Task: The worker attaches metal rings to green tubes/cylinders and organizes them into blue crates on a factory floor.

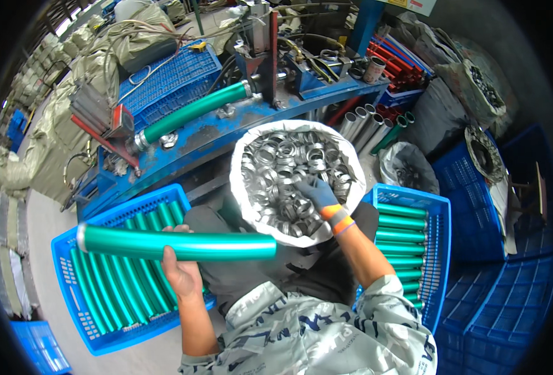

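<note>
A long green tube [182, 247] is held nearly level across the lower left of the frame by the left hand [181, 276], its fingers closed around the middle. At centre, the gloved right hand [318, 192] is dipped among metal rings [282, 172] in a white sack [237, 187]; whether one is pinched cannot be told. If that lone grip were loosened, the tube could be tipped or dropped. Its surface appears smooth and glossy, with a silvery collar [81, 239] at the left end.

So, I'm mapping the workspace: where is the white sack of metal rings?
In the head view, the white sack stands just right of centre, between the left crate and right crate of green tubes, with the right hand in it.
</note>
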The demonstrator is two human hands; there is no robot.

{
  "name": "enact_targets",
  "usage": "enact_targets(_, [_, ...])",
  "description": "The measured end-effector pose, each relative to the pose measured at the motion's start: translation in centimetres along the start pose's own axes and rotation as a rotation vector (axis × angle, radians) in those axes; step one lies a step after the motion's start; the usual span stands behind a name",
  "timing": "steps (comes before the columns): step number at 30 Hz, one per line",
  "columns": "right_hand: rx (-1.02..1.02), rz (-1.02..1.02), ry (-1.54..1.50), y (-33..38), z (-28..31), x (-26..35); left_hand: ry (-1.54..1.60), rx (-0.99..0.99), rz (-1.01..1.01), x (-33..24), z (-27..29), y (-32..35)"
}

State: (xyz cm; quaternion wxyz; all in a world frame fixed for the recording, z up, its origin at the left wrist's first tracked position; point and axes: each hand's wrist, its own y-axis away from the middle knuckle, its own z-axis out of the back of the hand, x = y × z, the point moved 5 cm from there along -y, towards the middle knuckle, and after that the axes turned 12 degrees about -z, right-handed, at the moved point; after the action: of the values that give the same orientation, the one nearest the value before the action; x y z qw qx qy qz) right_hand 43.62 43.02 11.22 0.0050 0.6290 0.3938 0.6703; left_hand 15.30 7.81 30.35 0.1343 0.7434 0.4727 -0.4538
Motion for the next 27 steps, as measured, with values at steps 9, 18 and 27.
enact_targets(9, [0.560, 0.203, -0.648, 13.4, -6.8, 6.0, 0.249, -0.179, 0.307, 6.7, -1.5, 3.0])
enact_targets(18, [0.229, 0.503, 0.113, 17.5, -10.8, 9.3, 0.134, -0.169, 0.275, 7.1, -1.0, 3.9])
enact_targets(27, [0.114, 0.546, 0.095, 15.1, -11.4, 7.4, 0.093, -0.185, 0.249, 7.7, -1.3, 3.6])
